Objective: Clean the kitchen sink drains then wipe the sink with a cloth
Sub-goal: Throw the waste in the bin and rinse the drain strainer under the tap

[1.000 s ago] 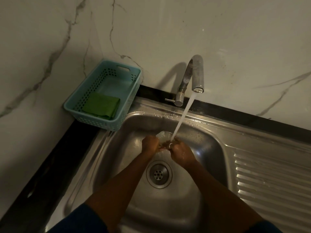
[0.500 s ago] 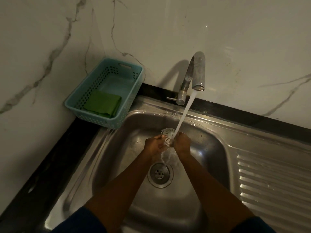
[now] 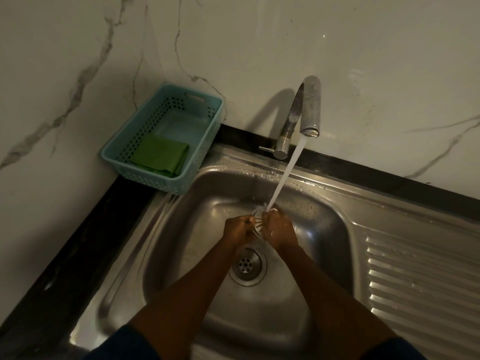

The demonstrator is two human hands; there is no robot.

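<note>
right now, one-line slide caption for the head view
Both hands rinse a slotted drain strainer under the running tap above the sink.

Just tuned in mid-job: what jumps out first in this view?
The white stream of water from the tap at the back rim, falling onto a small strainer that both hands, left and right, hold over the sink. Below them the drain sits open. The other bright spot is the blue basket in the left corner, a green cloth folded inside.
</note>
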